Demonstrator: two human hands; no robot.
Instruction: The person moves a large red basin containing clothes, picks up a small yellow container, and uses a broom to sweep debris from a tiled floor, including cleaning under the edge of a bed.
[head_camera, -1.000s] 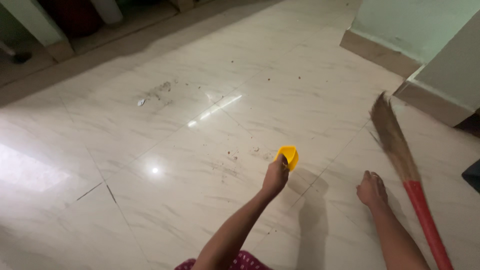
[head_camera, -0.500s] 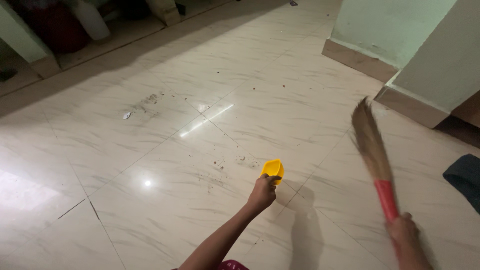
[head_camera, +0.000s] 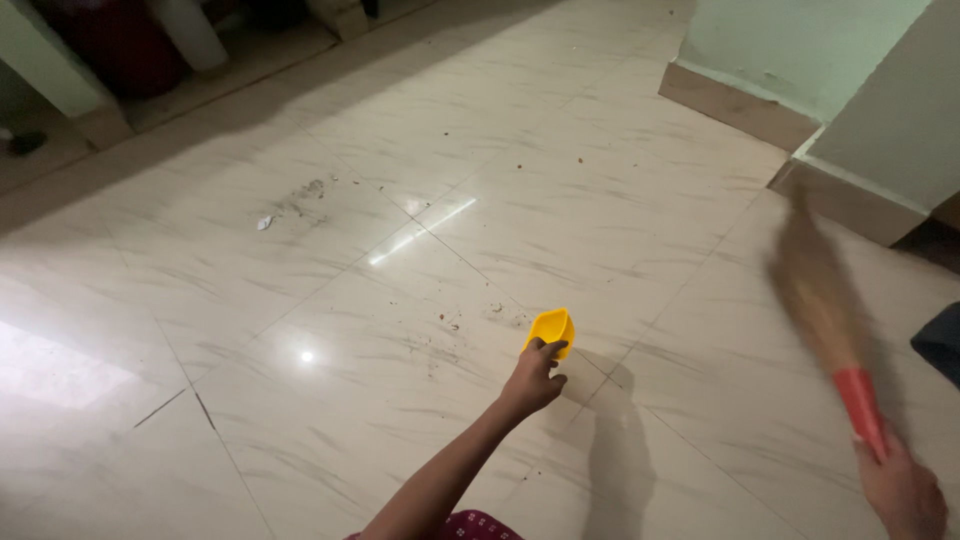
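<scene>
My left hand (head_camera: 532, 378) grips a small yellow plastic dustpan (head_camera: 552, 329) and holds it low over the pale marble floor (head_camera: 300, 300). Bits of dirt (head_camera: 450, 322) lie scattered on the tiles just left of the dustpan. At the lower right my right hand (head_camera: 905, 490) is closed around the red handle of a grass broom (head_camera: 830, 320). The broom's brown bristles point up and away from me and look blurred.
A second dust patch with a white scrap (head_camera: 265, 222) lies farther left. A pale green wall with a brown skirting (head_camera: 735, 105) juts in at the upper right. A dark cloth (head_camera: 942, 342) lies at the right edge. A raised threshold (head_camera: 200, 85) runs along the top left.
My right hand went from resting flat on the floor to gripping the broom's red handle and swinging it. The left hand kept the dustpan almost in place.
</scene>
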